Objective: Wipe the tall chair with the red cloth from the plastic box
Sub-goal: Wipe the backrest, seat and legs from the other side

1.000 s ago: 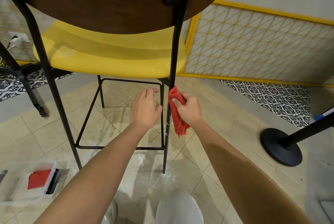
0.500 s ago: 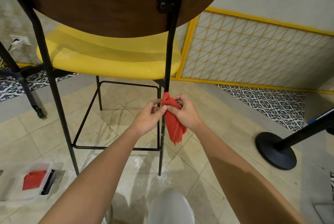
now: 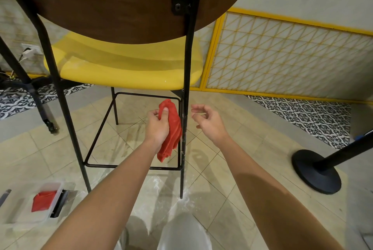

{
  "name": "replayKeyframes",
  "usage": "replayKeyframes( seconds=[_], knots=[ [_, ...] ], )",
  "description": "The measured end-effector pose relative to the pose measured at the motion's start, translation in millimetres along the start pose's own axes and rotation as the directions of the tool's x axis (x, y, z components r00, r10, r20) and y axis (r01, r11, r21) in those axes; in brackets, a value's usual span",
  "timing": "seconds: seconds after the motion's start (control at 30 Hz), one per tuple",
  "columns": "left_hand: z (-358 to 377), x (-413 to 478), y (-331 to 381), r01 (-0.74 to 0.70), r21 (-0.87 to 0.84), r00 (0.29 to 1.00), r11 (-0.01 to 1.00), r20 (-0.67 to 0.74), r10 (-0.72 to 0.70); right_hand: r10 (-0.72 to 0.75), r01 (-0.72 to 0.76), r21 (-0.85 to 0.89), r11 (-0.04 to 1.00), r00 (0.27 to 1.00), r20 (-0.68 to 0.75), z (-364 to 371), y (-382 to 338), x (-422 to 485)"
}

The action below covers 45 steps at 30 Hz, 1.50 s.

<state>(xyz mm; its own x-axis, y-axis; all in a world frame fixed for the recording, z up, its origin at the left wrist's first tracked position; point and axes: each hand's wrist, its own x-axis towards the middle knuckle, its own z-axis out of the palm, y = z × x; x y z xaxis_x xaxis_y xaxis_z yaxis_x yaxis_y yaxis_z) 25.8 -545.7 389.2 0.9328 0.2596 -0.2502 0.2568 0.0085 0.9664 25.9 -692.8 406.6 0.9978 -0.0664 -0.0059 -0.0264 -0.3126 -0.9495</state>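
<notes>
Now the left hand (image 3: 157,126) pinches the crumpled red cloth (image 3: 171,130) near its top, letting it hang right beside the near right black metal leg (image 3: 184,148) of the tall yellow-seated chair (image 3: 125,72), likely to rub off the white streaks there. Right of the leg, the right hand (image 3: 209,123) hangs loosely curled and empty. A clear plastic box (image 3: 51,184) sits near left, and the thin black footrest bar (image 3: 131,166) crowds in behind the cloth.

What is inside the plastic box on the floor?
The box holds a folded red cloth. Anything under that cloth is covered, and the left end is blurred.
</notes>
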Motion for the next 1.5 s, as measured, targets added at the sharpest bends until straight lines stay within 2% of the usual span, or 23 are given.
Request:
replayKeyframes(
  seconds=[0.1,0.17,0.27,0.43,0.63,0.77,0.97,1.13,1.3,1.4,1.5],
  knots=[
    [13,5,8,-0.006,0.082,0.988,0.997,-0.156,0.019,0.035,-0.036,-0.033,0.999,0.999,-0.032,-4,7,5],
    [23,7,12,-0.05,0.042,0.984,0.998,-0.171,0.056,0.056,-0.058,-0.041,0.998,0.998,-0.042,-5,12,7],
    [37,8,9,-0.142,-0.036,0.984,0.989,-0.109,0.138,0.061,-0.065,-0.065,0.996,0.997,-0.052,-7,19,11],
    [46,5,-18,-0.237,0.0,0.972,0.972,0.007,0.237,0.059,-0.063,-0.071,0.995,0.996,-0.064,-10,28,19],
    [55,5,-32,-0.313,0.264,0.948,0.912,0.037,0.315,0.074,-0.077,-0.075,0.994,0.996,-0.045,-4,38,24],
    [46,12,-36,-0.302,0.365,0.953,0.881,0.084,0.291,0.055,-0.056,-0.092,0.994,0.998,-0.014,4,38,26],
    [38,27,-25,-0.337,0.224,0.94,0.914,0.128,0.316,0.082,-0.08,-0.062,0.995,0.996,0.036,6,35,26],
    [42,21,-37,-0.356,0.221,0.934,0.908,0.13,0.334,0.117,-0.117,-0.028,0.993,0.993,-0.009,2,39,25],
    [36,25,-55,-0.207,0.193,0.958,0.959,0.238,0.159,0.134,-0.134,-0.048,0.99,0.991,0.007,5,42,23],
    [32,27,-49,-0.183,0.172,0.958,0.968,0.253,0.136,0.137,-0.136,-0.067,0.989,0.99,0.019,9,43,22],
    [35,26,-43,-0.191,0.11,0.965,0.975,0.202,0.166,0.139,-0.138,-0.059,0.989,0.99,0.011,12,40,22]
  ],
)
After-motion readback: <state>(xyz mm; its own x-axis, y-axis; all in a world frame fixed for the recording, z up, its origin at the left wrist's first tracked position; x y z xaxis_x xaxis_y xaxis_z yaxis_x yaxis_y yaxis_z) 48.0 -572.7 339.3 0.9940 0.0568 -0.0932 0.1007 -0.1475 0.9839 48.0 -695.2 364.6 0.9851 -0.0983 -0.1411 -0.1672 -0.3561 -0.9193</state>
